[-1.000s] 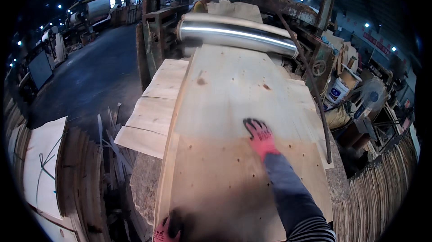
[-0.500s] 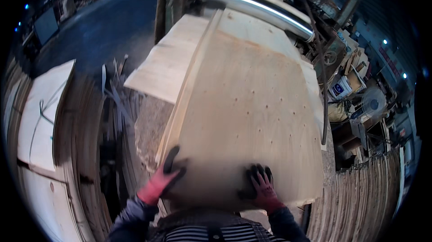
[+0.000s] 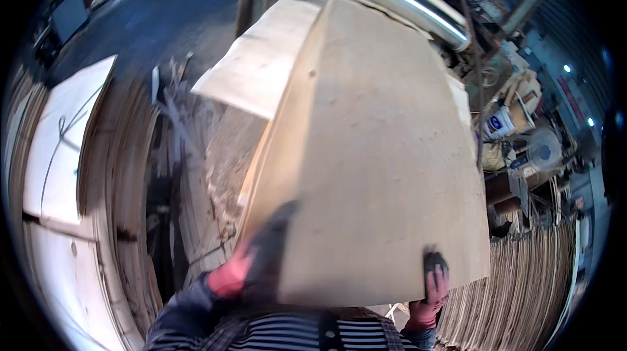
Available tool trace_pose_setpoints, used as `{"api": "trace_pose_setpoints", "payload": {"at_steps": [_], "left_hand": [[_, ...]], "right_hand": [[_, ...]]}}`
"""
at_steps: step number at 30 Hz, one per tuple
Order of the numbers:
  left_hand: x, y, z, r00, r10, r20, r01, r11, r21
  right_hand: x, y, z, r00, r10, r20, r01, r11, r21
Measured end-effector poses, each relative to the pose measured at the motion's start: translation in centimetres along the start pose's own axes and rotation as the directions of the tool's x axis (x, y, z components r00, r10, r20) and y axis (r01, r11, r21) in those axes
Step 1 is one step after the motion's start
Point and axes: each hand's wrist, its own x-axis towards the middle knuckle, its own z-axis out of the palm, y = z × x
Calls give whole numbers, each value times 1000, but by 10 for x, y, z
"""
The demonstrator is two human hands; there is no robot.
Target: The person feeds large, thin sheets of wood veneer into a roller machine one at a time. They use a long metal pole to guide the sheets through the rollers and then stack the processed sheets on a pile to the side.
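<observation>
A large thin sheet of wood veneer, pale tan, stretches away in front of me on top of other sheets. Its left side stands askew, and the veneer beneath shows along that side. My right hand, in a red glove with dark fingers, grips the near edge of the top sheet close to its right corner, fingers lying over the upper face. At the left edge of that sheet is my left hand, gloved alike; motion smears its fingers, so their grip cannot be made out.
A shiny metal roller spans the far end. Another pale veneer sheet lies at the far left of the stack. Bundled veneer stands to the left, and upright sheets fill the near right. A white bucket sits among clutter.
The top sheet has turned and shifted to the right, baring more veneer on its left. My right hand has moved right to its near edge; my left hand stays by the left edge.
</observation>
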Motion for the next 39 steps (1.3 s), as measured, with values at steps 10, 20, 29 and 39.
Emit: {"api": "trace_pose_setpoints", "payload": {"at_steps": [10,20,29,39], "left_hand": [[-26,-80,21,965,-196,-172,260,754,603],[-26,-83,11,978,-146,-151,191,920,342],[-17,-43,-1,958,-270,97,236,933,271],[24,42,18,956,30,293,187,706,-683]], "right_hand": [[173,24,108,978,126,169,-137,989,56],[330,82,261,989,139,59,-133,987,-94],[216,-15,170,856,-126,502,20,977,211],[10,-27,98,972,-210,108,148,898,414]]}}
